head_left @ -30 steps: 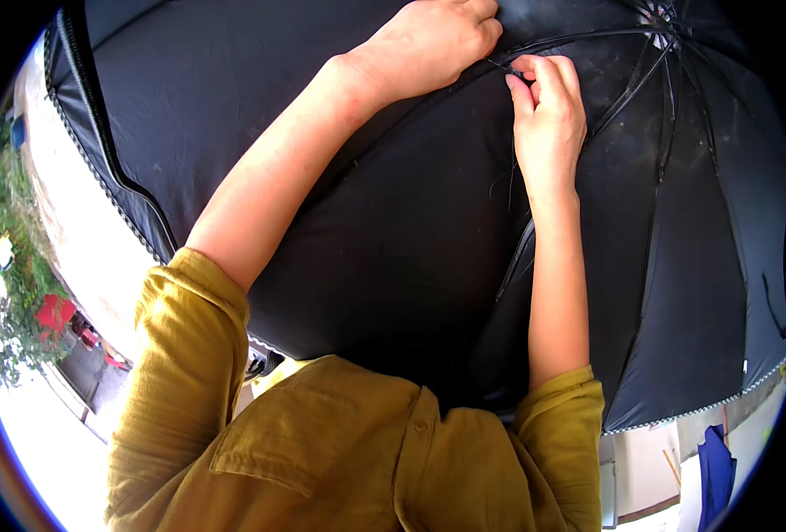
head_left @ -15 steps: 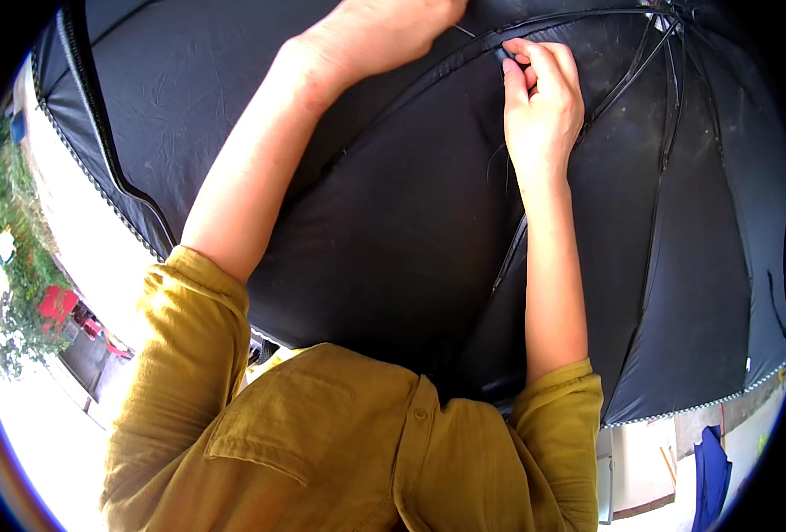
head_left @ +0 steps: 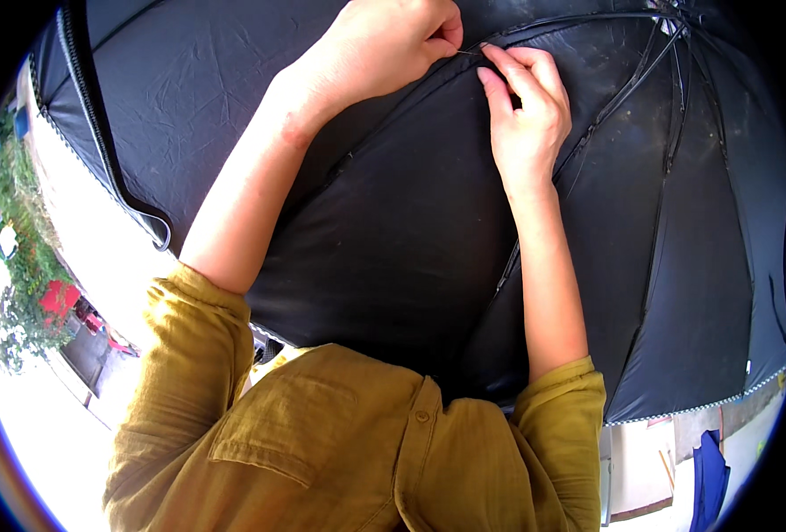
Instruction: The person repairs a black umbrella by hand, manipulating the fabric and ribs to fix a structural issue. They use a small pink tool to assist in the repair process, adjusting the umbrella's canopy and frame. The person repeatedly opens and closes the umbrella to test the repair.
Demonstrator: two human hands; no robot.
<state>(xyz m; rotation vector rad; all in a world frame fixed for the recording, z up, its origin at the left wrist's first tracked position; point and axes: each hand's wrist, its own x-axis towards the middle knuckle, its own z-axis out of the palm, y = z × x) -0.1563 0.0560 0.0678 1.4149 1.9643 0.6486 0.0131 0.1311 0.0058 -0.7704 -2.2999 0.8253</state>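
A large black umbrella [head_left: 393, 230] lies spread in front of me, its inner side up with ribs and seams showing. At the top, my left hand [head_left: 388, 44] is closed in a pinch. From its fingertips a thin, straight, pale needle [head_left: 468, 53] sticks out toward the right. My right hand [head_left: 527, 106] is just right of it, over a rib seam. The right thumb and index finger are apart, with the index tip close to the needle's end; whether they touch I cannot tell. The other right fingers are loosely bent.
Metal ribs meet at the umbrella's hub [head_left: 669, 19] at the upper right. A black curved strap or tube [head_left: 100, 124] runs along the left side. Beyond the checked rim are greenery, a red object [head_left: 58, 301] at left and dark blue cloth [head_left: 710, 479] at lower right.
My left hand has come slightly down, bringing its fingertips and the needle into view. My right hand has shifted a little left, and its thumb and index finger have spread wider.
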